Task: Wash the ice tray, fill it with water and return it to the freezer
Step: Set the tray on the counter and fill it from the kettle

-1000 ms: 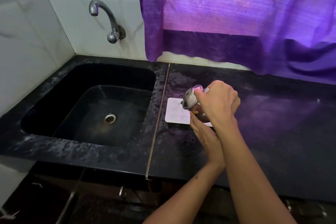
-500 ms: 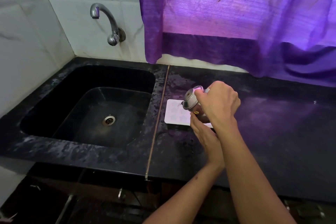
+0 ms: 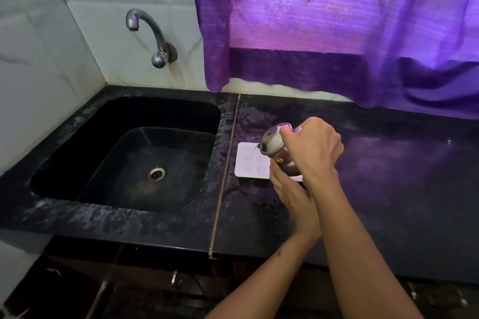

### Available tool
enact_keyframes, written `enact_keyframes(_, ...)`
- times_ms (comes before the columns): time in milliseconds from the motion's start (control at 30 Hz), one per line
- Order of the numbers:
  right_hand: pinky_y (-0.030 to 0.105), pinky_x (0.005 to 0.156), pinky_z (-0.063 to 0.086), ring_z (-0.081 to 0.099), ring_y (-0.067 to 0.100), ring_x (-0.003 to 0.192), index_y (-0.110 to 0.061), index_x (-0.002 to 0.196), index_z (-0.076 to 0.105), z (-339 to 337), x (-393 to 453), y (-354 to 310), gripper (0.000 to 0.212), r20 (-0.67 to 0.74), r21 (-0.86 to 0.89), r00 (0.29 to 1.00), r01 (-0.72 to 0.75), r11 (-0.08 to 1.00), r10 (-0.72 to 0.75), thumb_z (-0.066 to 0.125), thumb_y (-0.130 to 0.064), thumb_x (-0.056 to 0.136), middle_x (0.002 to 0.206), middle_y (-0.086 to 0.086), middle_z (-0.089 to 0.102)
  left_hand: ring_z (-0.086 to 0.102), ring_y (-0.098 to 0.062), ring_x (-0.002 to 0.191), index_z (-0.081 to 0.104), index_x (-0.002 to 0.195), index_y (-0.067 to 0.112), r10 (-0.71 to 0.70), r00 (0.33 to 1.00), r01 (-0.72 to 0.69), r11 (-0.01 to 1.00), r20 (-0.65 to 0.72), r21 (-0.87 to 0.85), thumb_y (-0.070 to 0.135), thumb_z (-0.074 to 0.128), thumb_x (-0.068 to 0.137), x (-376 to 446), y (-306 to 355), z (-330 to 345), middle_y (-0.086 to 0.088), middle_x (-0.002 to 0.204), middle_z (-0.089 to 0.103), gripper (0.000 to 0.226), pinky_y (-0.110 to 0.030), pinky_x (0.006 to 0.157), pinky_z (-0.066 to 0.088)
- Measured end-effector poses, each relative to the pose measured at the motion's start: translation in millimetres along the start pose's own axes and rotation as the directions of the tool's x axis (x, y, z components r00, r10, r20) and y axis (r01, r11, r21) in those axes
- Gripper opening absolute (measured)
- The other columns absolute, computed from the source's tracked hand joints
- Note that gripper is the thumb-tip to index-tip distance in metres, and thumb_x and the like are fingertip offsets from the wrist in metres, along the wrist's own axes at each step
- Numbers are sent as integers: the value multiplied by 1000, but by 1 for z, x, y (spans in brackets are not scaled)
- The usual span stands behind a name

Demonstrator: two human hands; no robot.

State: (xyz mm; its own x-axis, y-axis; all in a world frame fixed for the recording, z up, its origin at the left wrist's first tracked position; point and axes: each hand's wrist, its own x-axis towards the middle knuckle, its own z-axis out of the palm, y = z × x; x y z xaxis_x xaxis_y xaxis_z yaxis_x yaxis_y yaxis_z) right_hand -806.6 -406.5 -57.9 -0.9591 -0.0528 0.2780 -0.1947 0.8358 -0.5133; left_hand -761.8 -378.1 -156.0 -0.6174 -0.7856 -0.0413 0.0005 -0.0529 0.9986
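Observation:
A white ice tray (image 3: 250,162) with star-shaped cells lies flat on the black counter, just right of the sink. My right hand (image 3: 315,149) grips a small glass jar with a metal spout lid (image 3: 272,142). The jar is tilted to the left over the tray, and a thin trickle shows at the spout. My left hand (image 3: 290,189) reaches up from below, fingers together, with the fingertips against the jar's lower side at the tray's near edge. The hands and jar hide the tray's right part.
A black sink (image 3: 129,160) with a metal drain (image 3: 156,174) sits left of the tray, under a wall tap (image 3: 147,31) that is not running. A brass strip (image 3: 225,173) divides sink and counter (image 3: 388,189). A purple curtain (image 3: 337,21) hangs behind.
Both hands and the tilted jar hold the same pose over the tray. Only the view has shifted slightly.

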Motion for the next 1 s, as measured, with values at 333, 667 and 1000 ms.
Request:
enact_keyframes(333,34,62,49,62,30,63,0,59,60,-7,36,19,46,61,456,962,-262,851,264,54,-43,74,59,16,60,39,-12,127,45,133,18,227,973,-225,973,-44,39,30,36,78,33,35,-9,5,136,47,57,-33,103,26)
enact_keyframes(667,44,77,57,67,29,76,-11,54,64,18,88,15,39,164,654,877,-439,616,451,61,-48,67,69,7,69,59,-19,105,60,115,12,87,996,-87,996,18,-13,7,42,93,141,76,7,1,104,61,29,-36,96,48)
enact_keyframes(1000,43,75,58,69,30,77,-8,69,73,71,161,11,67,238,663,852,-493,563,466,48,-64,44,76,11,72,59,-24,111,62,119,7,-31,991,20,996,127,88,8,44,88,236,80,42,-10,120,64,36,-41,101,47)
